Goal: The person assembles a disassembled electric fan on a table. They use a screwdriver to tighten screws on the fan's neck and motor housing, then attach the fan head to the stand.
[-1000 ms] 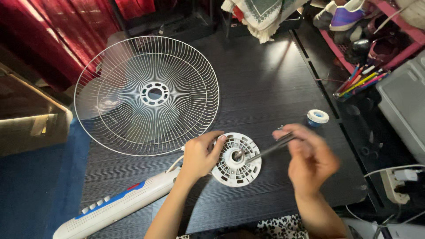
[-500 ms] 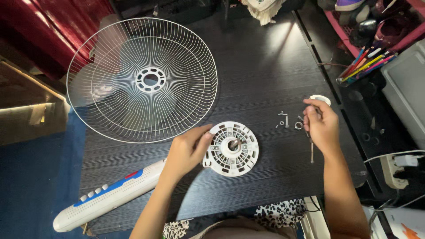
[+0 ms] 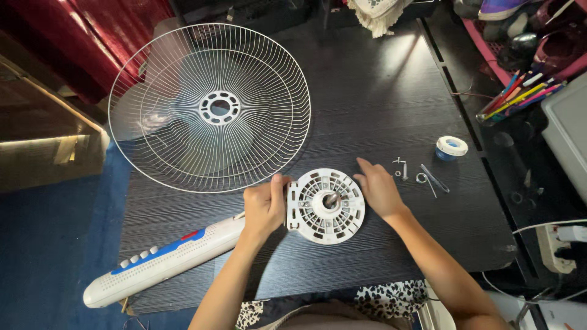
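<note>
A round white plastic fan part [image 3: 326, 206] with a metal shaft at its middle lies on the dark wooden table [image 3: 367, 98]. My left hand [image 3: 264, 205] grips its left rim. My right hand [image 3: 377, 188] rests against its right rim, fingers spread. Metal tweezers [image 3: 435, 178] lie on the table right of that hand, beside a few small screws [image 3: 400, 169] and a small metal ring [image 3: 420, 178].
A white wire fan guard [image 3: 211, 107] lies at the back left. A long white fan body with blue and red buttons [image 3: 160, 261] lies front left. A small tape roll [image 3: 451, 147] sits right; coloured pencils [image 3: 520, 96], shoes and a power strip [image 3: 561, 244] lie beyond the table.
My right hand set the tweezers down by the screws and came back to the white part's right rim. My left hand stays on the left rim.
</note>
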